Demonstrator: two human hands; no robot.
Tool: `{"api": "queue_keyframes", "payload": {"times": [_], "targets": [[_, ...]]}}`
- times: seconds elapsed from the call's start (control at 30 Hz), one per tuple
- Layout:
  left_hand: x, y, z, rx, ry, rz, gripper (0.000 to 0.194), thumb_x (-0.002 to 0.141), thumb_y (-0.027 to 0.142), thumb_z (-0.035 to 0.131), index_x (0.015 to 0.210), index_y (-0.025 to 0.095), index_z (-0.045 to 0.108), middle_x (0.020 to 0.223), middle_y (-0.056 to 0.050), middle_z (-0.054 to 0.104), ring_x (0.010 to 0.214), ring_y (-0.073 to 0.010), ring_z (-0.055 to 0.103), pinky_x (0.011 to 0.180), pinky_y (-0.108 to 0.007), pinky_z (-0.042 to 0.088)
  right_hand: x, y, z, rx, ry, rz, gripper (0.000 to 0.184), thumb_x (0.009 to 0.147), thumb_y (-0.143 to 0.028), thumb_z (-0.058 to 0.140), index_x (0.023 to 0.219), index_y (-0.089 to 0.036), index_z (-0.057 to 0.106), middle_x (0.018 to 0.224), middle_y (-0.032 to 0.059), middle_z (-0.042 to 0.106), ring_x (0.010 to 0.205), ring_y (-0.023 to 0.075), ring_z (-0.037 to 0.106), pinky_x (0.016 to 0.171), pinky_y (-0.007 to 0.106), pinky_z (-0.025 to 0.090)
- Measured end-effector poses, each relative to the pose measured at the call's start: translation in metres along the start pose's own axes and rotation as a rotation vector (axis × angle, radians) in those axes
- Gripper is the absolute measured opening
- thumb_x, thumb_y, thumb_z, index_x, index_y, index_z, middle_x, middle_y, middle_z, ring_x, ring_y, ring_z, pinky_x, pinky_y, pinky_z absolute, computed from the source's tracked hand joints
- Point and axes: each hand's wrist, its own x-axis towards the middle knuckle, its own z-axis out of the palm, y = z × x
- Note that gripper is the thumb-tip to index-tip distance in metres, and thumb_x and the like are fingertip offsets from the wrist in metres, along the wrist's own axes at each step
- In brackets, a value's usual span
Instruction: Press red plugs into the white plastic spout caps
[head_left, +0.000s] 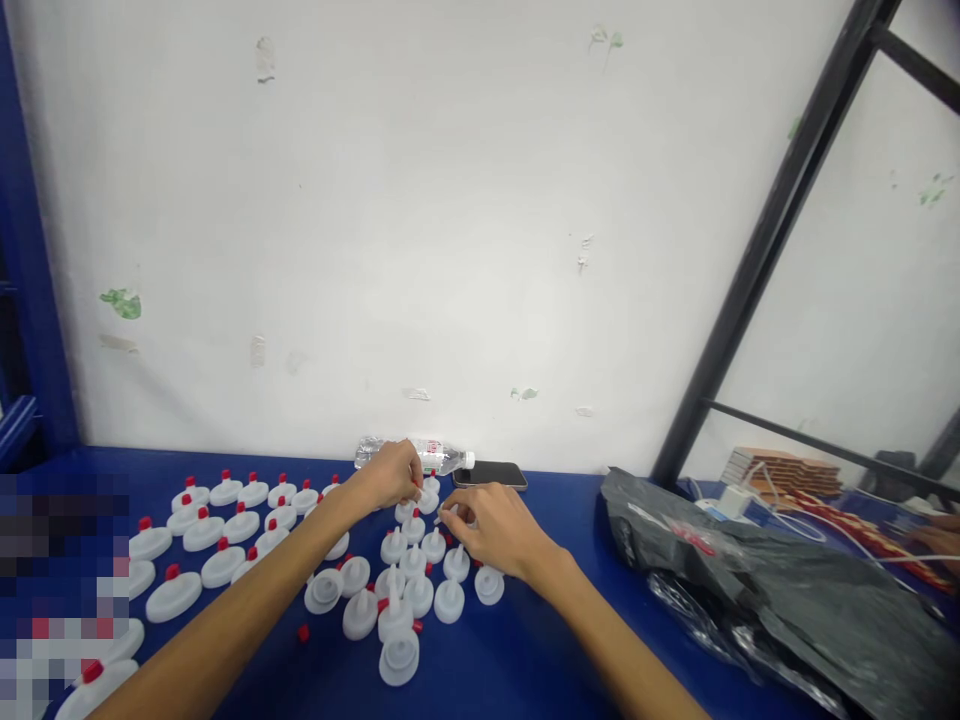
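Observation:
My left hand (390, 472) reaches forward over a blue table (525, 640), its fingers pinched on a small red cap just above a white nozzle lid. My right hand (491, 528) lies beside it, fingers curled and pinching a small white piece at a lid. Between and below both hands sits a cluster of white nozzle lids (405, 585), several without red tips. To the left stand rows of white lids with red caps (225, 520). A loose red cap (303, 632) lies on the table near my left forearm.
A clear water bottle (442, 456) lies against the white wall behind my hands, a dark phone (489, 474) next to it. A crumpled black plastic bag (750, 590) fills the right side. A black metal frame (757, 270) and cables stand beyond it.

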Motion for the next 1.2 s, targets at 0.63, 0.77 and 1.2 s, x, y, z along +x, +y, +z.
{"api": "queue_keyframes", "payload": {"times": [0.63,0.77,1.2], "targets": [[-0.012,0.015,0.000,0.030,0.213,0.072,0.032,0.099,0.040,0.065,0.120,0.017,0.067,0.121,-0.008,0.070,0.104,-0.0214,0.069,0.090,-0.043,0.060,0.001,-0.007,0.022,0.219,0.061,-0.140,0.019,0.102,-0.022,0.063,0.112,-0.025,0.079,0.107,0.0030,0.081,0.103,0.0225,0.072,0.096,0.031,0.047],[-0.012,0.015,-0.004,0.048,0.207,0.101,0.031,0.099,0.041,0.064,0.118,0.017,0.067,0.117,-0.007,0.071,0.100,-0.0202,0.070,0.088,-0.041,0.060,0.004,-0.005,0.021,0.253,0.086,-0.083,0.015,0.095,-0.017,0.073,0.107,-0.024,0.080,0.099,0.0011,0.082,0.093,0.0202,0.074,0.085,0.026,0.049],[-0.016,0.024,0.002,0.129,0.376,0.215,0.029,0.100,0.039,0.064,0.119,0.017,0.067,0.121,-0.008,0.070,0.106,-0.0212,0.069,0.093,-0.044,0.059,0.005,0.001,0.004,0.239,0.157,-0.004,0.017,0.100,-0.022,0.064,0.103,-0.023,0.081,0.098,0.0027,0.082,0.090,0.0201,0.075,0.084,0.027,0.051]]}}
